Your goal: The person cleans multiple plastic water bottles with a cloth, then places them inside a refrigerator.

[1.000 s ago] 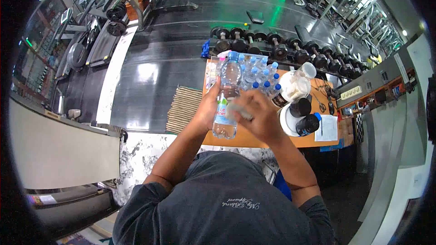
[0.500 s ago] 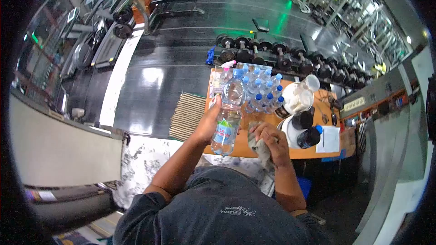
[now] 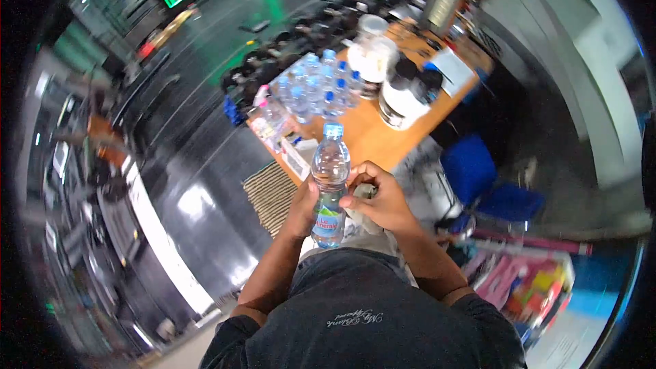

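My left hand (image 3: 303,206) grips a clear water bottle (image 3: 329,178) with a blue cap and a blue-green label, held upright in front of my chest. My right hand (image 3: 380,199) holds a crumpled grey cloth (image 3: 361,217) pressed against the bottle's right side. Both hands are close to my body, in front of the near edge of an orange table (image 3: 372,138).
Several blue-capped water bottles (image 3: 318,85) stand grouped on the orange table, with white and black tubs (image 3: 403,92) to their right. A blue chair (image 3: 488,181) is at the right. A ribbed mat (image 3: 270,195) lies on the dark floor at the left, and dumbbells (image 3: 287,44) lie behind the table.
The view has swung sharply, tilting the scene. The bottle came closer to my chest, and my right hand with the cloth moved from the table up against the bottle.
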The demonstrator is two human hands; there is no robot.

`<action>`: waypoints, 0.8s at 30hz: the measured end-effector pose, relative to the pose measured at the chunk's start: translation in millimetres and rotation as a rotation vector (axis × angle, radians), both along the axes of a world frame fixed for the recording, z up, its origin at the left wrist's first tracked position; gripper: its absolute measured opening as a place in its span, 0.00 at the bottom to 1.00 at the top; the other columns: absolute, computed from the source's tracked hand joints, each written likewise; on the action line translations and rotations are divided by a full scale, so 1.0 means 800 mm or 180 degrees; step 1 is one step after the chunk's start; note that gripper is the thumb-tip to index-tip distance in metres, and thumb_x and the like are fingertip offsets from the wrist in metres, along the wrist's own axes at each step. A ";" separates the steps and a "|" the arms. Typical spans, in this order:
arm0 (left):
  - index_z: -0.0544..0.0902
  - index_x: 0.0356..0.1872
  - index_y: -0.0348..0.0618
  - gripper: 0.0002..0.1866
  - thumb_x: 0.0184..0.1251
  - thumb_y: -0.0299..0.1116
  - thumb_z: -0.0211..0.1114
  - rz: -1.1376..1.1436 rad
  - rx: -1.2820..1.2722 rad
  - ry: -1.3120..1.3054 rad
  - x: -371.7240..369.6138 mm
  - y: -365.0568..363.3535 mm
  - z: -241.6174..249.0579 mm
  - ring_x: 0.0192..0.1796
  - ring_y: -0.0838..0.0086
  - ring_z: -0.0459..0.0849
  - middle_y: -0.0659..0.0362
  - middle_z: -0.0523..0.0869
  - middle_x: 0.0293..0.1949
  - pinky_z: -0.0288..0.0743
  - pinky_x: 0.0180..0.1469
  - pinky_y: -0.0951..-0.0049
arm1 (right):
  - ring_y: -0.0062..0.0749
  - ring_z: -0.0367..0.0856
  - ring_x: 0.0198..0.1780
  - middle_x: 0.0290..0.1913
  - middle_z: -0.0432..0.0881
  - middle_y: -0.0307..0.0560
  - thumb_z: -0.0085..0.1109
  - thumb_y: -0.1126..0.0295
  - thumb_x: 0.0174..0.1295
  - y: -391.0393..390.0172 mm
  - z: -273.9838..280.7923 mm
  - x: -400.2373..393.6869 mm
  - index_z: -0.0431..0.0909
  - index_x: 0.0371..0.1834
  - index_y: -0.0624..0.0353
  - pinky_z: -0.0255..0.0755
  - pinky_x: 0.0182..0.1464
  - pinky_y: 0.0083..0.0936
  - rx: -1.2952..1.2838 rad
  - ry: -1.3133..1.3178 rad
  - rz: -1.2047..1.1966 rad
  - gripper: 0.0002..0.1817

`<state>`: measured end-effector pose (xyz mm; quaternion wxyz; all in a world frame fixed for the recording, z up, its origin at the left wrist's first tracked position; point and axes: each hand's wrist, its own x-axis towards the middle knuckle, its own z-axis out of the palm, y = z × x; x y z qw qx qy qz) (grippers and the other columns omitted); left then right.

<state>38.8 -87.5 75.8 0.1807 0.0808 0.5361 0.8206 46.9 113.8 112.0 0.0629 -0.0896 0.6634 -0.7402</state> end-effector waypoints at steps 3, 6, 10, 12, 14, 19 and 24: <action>0.70 0.72 0.37 0.51 0.68 0.77 0.59 -0.0627 -0.0069 0.0133 0.016 0.021 -0.012 0.57 0.69 0.86 0.54 0.85 0.58 0.82 0.58 0.64 | 0.27 0.84 0.45 0.39 0.85 0.44 0.88 0.58 0.50 0.013 0.008 0.059 0.82 0.44 0.62 0.78 0.52 0.28 0.0891 -0.0018 -0.0946 0.27; 0.69 0.73 0.35 0.58 0.59 0.79 0.66 -0.1600 0.0006 0.0040 0.045 0.069 -0.027 0.61 0.70 0.83 0.55 0.82 0.61 0.78 0.63 0.64 | 0.35 0.87 0.48 0.45 0.89 0.50 0.87 0.52 0.47 0.044 0.027 0.153 0.83 0.54 0.64 0.78 0.56 0.32 0.1109 -0.0480 -0.1751 0.36; 0.67 0.74 0.35 0.62 0.53 0.81 0.70 -0.2301 0.0064 0.0289 0.089 0.128 -0.034 0.66 0.70 0.80 0.56 0.79 0.65 0.75 0.67 0.63 | 0.31 0.85 0.53 0.51 0.89 0.48 0.86 0.58 0.51 0.060 0.029 0.251 0.83 0.57 0.64 0.77 0.61 0.32 0.0959 -0.0345 -0.2451 0.34; 0.64 0.77 0.36 0.67 0.45 0.78 0.76 -0.2926 0.0045 0.0128 0.114 0.148 -0.019 0.69 0.69 0.77 0.57 0.77 0.68 0.71 0.71 0.63 | 0.31 0.85 0.54 0.52 0.89 0.47 0.86 0.59 0.52 0.063 0.033 0.299 0.82 0.58 0.63 0.76 0.62 0.32 0.0803 -0.0386 -0.2726 0.34; 0.62 0.79 0.36 0.70 0.41 0.76 0.80 -0.3434 0.0072 0.0055 0.148 0.174 0.002 0.70 0.69 0.76 0.57 0.76 0.69 0.70 0.72 0.63 | 0.31 0.85 0.54 0.52 0.89 0.46 0.86 0.61 0.52 0.061 0.032 0.349 0.82 0.59 0.62 0.76 0.63 0.32 0.0617 -0.0437 -0.3020 0.33; 0.62 0.79 0.38 0.72 0.35 0.68 0.87 -0.4853 0.0085 0.0038 0.237 0.227 0.000 0.71 0.68 0.76 0.58 0.76 0.70 0.69 0.73 0.63 | 0.35 0.86 0.54 0.52 0.88 0.51 0.86 0.57 0.52 0.038 0.014 0.476 0.79 0.62 0.63 0.76 0.63 0.35 0.0658 -0.0339 -0.3824 0.38; 0.68 0.76 0.37 0.69 0.28 0.56 0.94 -0.5754 -0.0041 0.0007 0.321 0.259 -0.042 0.69 0.68 0.78 0.58 0.80 0.67 0.70 0.72 0.63 | 0.32 0.84 0.58 0.55 0.87 0.50 0.86 0.63 0.51 -0.004 0.010 0.578 0.76 0.67 0.63 0.75 0.66 0.33 0.0552 -0.0461 -0.4624 0.41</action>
